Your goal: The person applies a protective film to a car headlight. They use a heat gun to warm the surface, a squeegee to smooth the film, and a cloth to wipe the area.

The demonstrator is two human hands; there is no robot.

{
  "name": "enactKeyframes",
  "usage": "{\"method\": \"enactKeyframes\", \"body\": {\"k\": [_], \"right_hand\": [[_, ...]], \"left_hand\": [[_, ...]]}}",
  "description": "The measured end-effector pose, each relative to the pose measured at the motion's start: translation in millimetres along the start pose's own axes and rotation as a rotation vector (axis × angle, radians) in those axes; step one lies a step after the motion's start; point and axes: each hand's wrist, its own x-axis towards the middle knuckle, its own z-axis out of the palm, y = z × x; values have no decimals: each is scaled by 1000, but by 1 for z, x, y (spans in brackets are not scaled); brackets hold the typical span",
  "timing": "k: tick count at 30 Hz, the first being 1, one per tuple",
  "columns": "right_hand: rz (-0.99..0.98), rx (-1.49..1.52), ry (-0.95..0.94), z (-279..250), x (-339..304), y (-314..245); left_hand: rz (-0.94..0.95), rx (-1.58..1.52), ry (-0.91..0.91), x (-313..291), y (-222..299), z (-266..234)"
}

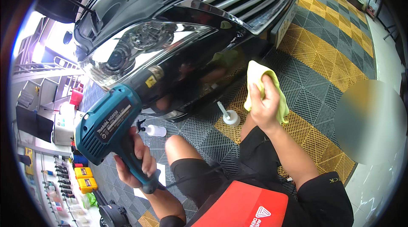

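Observation:
My left hand (142, 159) is wrapped round the dark handle of a teal heat gun (111, 118). Its front end is toward the glossy black front bumper (199, 65) of a car, just below the headlight (144, 42). A small yellow mark (150, 81) shows on the bumper beside the gun; whether the nozzle touches the paint is hidden. My right hand (267, 103) grips a folded pale yellow cloth (256, 76), thumb on top, held up in front of the bumper and apart from it.
A white spray bottle (156, 131) and a white squeeze bottle with a long spout (230, 118) are on the grey and yellow grid floor (323, 48). A red panel (242, 205) covers my lap. Yellow cases (86, 179) and shelved bottles line the left.

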Motion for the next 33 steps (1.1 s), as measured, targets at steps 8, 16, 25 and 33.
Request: {"method": "enactKeyframes", "body": {"k": [8,16,25,33], "right_hand": [[12,-49,181,49,16,24],[-28,-59,163,51,2,-3],[-50,-112,202,51,-15,-6],[-67,-200,251,54,-5,2]], "left_hand": [[-80,-80,-58,40,-21,12],[-71,243,-190,100,-49,8],[-112,200,-166,89,-45,-19],[-162,38,-207,90,-36,-21]]}}
